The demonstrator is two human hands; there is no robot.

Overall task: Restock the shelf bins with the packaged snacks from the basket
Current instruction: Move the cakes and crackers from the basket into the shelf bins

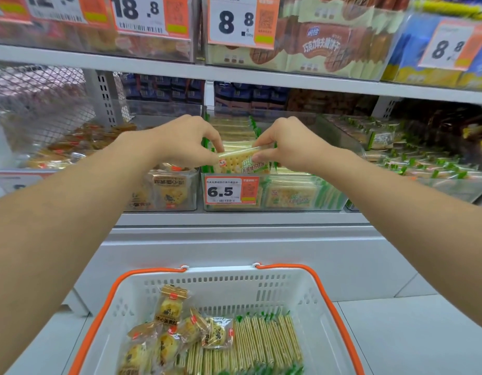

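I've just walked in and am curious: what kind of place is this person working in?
Most likely a grocery or snack shop aisle. Price tags hang on clear shelf bins filled with packaged crackers, and a white shopping basket with orange handles stands below.

You have price tags clipped along the shelf fronts: 6.5 [231,190] at the middle, 8.8 [241,21] and 18.8 [150,14] above. Wire mesh [39,87] backs the left end.

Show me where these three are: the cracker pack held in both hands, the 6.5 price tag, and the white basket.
cracker pack [241,161]: head view, on the printed front between the hands.
6.5 price tag [223,191]: head view, on the white part with the digits.
white basket [221,286]: head view, on its slotted far wall.
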